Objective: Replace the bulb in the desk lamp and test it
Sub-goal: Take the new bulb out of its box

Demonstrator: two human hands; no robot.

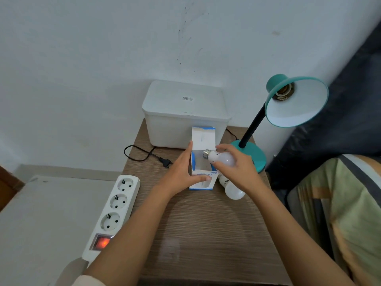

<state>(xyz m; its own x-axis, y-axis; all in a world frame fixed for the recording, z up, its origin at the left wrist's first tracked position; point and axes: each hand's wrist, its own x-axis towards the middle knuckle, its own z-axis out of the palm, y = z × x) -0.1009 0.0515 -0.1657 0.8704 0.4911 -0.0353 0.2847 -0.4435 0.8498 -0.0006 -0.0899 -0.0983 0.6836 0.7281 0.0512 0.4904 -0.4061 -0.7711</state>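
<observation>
A teal desk lamp [296, 102] stands at the table's right rear, its shade tilted toward me with a bare socket [284, 91] inside. My left hand [181, 172] grips a white and blue bulb box [203, 162] whose top flap is open. My right hand [237, 170] holds a white bulb [218, 157] at the box mouth, screw base pointing left over the opening. A second white bulb [233, 188] lies on the table just right of the box, under my right wrist. The lamp's black plug [166, 162] lies loose on the table.
A white lidded plastic bin [185, 112] sits against the wall behind the box. A white power strip [115, 211] with a lit red switch lies along the wooden table's [206, 234] left edge. A bed with patterned bedding [340, 203] is at the right.
</observation>
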